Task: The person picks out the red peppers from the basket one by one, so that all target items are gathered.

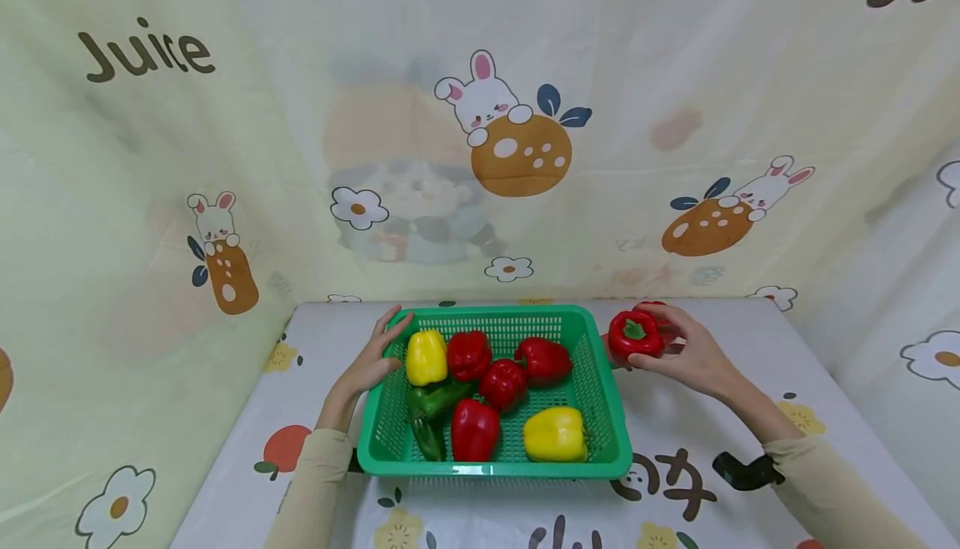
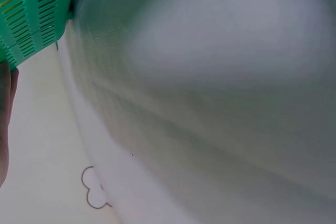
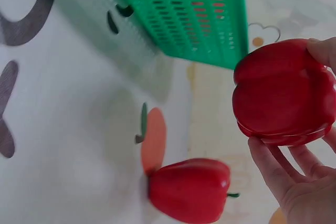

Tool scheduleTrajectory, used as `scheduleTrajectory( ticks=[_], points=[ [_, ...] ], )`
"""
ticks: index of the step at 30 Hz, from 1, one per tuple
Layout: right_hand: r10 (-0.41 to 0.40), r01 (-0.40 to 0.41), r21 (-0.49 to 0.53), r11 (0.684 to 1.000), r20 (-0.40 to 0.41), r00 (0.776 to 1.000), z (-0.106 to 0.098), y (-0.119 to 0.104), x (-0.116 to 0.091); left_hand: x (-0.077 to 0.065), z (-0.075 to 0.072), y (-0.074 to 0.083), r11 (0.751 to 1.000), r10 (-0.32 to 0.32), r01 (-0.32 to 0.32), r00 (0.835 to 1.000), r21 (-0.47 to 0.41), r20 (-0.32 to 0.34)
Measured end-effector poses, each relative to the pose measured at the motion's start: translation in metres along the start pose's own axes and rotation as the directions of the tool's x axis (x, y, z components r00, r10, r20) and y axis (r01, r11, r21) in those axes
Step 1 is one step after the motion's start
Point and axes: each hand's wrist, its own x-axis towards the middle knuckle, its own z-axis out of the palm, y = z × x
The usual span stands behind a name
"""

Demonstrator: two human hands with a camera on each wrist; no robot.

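1. Left hand (image 1: 367, 364): fingers spread, touching basket's left rim.
2. Green basket (image 1: 495, 470) on bench (image 1: 675, 416): yellow pepper (image 1: 427, 358) and green peppers (image 1: 442, 400) left, red peppers (image 1: 475, 431) mid, second yellow pepper (image 1: 556, 434) front right.
3. Held red pepper (image 1: 630, 336): just right of basket; contact unclear.
4. Loose red pepper (image 3: 189, 190): lying on bench nearby, right wrist view.
5. Right hand (image 1: 693, 355): grips held pepper, thumb and fingers.

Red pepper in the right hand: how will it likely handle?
The red pepper seems stiff: no dent shows where the right hand holds it. Its glossy surface may slip; its rounded sides might let it roll.
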Motion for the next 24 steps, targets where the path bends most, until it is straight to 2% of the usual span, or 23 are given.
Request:
scheduleTrajectory(
  ticks=[24],
  points=[
    [0.157, -0.158, -0.015, 0.987, -0.007, 0.988, -0.010, 0.049, -0.020, -0.001, 0.000, 0.002, 1.000, -0.002, 0.002, 1.000, 0.013, 0.006]
  ],
)
